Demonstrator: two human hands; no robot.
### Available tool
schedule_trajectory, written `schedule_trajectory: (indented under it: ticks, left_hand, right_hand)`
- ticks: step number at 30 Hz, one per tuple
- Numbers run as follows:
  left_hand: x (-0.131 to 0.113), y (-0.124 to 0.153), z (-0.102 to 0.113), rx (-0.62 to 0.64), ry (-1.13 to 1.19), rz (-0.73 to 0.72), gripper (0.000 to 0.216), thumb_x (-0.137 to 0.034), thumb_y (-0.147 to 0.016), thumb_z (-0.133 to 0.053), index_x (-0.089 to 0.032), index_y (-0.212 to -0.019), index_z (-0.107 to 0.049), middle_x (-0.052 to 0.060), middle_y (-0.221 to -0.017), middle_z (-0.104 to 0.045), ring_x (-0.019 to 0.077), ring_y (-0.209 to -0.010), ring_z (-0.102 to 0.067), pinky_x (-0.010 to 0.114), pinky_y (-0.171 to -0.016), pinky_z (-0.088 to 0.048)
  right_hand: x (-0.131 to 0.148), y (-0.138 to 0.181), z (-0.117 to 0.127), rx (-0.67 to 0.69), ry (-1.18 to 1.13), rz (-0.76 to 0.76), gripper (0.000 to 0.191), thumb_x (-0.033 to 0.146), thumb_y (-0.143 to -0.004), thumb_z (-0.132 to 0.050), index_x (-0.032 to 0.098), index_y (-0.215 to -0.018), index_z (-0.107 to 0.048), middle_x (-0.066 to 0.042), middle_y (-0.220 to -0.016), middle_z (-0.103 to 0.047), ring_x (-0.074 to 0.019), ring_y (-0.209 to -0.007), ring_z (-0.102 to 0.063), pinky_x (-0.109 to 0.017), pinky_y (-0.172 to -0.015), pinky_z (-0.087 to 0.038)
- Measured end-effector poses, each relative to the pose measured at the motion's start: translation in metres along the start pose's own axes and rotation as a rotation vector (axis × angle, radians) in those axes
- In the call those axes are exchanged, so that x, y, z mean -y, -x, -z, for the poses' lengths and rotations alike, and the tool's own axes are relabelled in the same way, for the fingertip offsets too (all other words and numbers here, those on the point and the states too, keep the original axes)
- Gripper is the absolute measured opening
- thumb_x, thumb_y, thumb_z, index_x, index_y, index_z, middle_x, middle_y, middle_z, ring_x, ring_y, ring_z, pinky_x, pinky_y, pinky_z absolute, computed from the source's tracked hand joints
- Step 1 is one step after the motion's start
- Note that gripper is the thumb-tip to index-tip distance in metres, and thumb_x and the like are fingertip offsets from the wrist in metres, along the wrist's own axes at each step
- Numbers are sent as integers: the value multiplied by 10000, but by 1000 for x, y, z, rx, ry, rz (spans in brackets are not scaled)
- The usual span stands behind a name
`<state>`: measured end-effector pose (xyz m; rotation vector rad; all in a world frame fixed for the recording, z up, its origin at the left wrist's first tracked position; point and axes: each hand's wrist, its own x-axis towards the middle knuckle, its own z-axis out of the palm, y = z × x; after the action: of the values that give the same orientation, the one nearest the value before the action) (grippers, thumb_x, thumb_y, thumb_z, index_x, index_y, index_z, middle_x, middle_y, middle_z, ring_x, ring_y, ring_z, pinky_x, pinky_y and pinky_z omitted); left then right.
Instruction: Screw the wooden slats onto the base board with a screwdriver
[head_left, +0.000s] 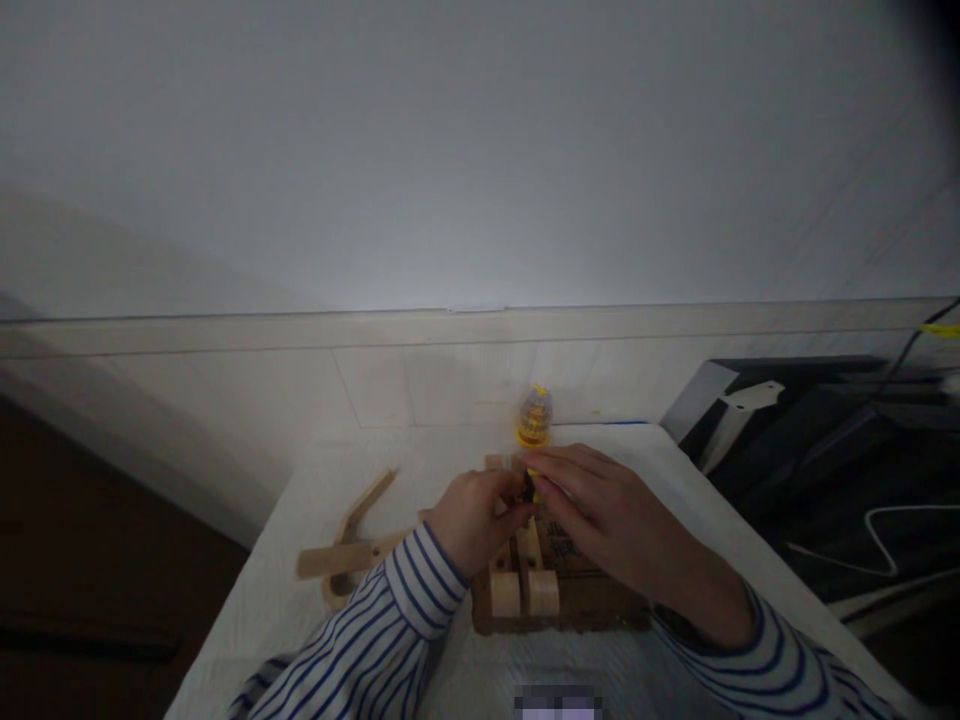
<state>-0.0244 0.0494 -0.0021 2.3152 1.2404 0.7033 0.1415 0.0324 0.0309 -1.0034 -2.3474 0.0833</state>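
My left hand [474,520] and my right hand [600,515] meet over a wooden block assembly [525,592] on the white table [285,600]. Both hands are closed in a pinch on a small black and yellow screwdriver [531,486], fingertips touching it from either side. The left fingers curl at its lower end, and the right thumb and forefinger press on its upper part. Rounded pale wood pieces stand on a darker brown base under my wrists.
A yellow bit holder with a clear dome [535,417] stands at the table's far edge. Curved wooden parts [352,545] lie to the left. At the right a dark case [825,450] with a white cable sits off the table.
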Motion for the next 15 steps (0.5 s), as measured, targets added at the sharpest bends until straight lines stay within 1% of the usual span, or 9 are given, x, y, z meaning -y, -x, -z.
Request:
schedule_trajectory:
  ticks: [8, 15]
  left_hand:
    - [-1, 0, 2, 30, -12, -11, 100, -209, -767, -549, -166, -841, -602, 23, -759, -651, 155, -694, -596, 238, -650, -437]
    - [0, 1, 2, 38, -2, -51, 98, -220, -797, -532, -165, -845, -597, 26, -762, -649, 152, -689, -592, 230, -640, -435]
  right_hand:
    - [1, 0, -2, 1, 51, -4, 269, 189, -867, -385, 179, -1098, -523, -64, -1092, -590, -177, -1010, -513, -398, -878, -420]
    - [1, 0, -2, -12, 71, -1, 249, 213, -877, -382, 176, -1080, -521, -64, -1066, -602, -180, -982, -528, -397, -849, -440]
